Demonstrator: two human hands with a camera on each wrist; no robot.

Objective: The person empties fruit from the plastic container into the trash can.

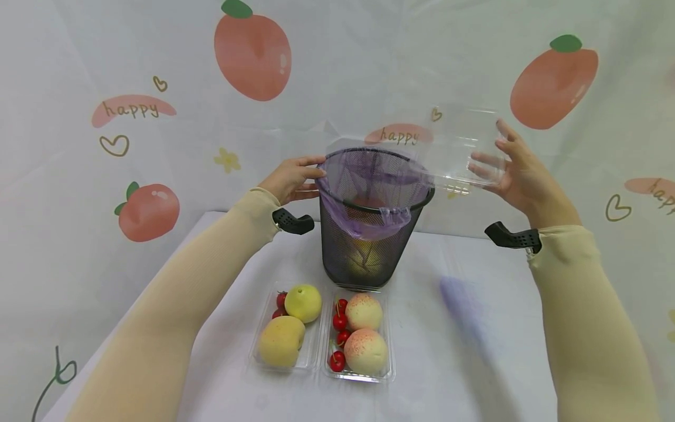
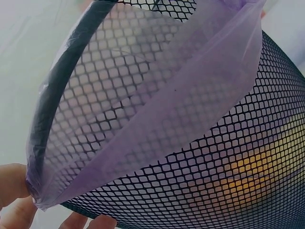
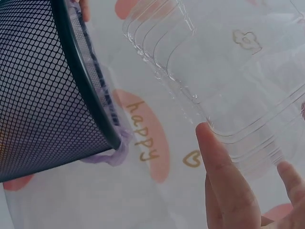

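My left hand (image 1: pixel 292 180) holds the left rim of a black mesh wastebasket (image 1: pixel 337 246), its fingertips at the edge. A thin purple bag (image 1: pixel 369 230) lines the basket and folds over the rim. Yellowish things show blurred through the mesh (image 2: pixel 248 176). To the right of the basket, my right hand (image 1: pixel 519 176) grips a stack of nested clear plastic containers (image 1: pixel 453 149) by its right side, raised and tilted. In the right wrist view the stack's several edges (image 3: pixel 157 62) show, with fingers (image 3: pixel 226 176) against its lower side.
Before the basket stand two clear trays of fruit. The left one (image 1: pixel 308 362) has a yellow-green fruit (image 1: pixel 303 303), a yellow fruit (image 1: pixel 279 343) and strawberries; the right one (image 1: pixel 364 378) has two peaches (image 1: pixel 365 350) and several cherries (image 1: pixel 337 361). A purple blur (image 1: pixel 461 299) lies on the white table.
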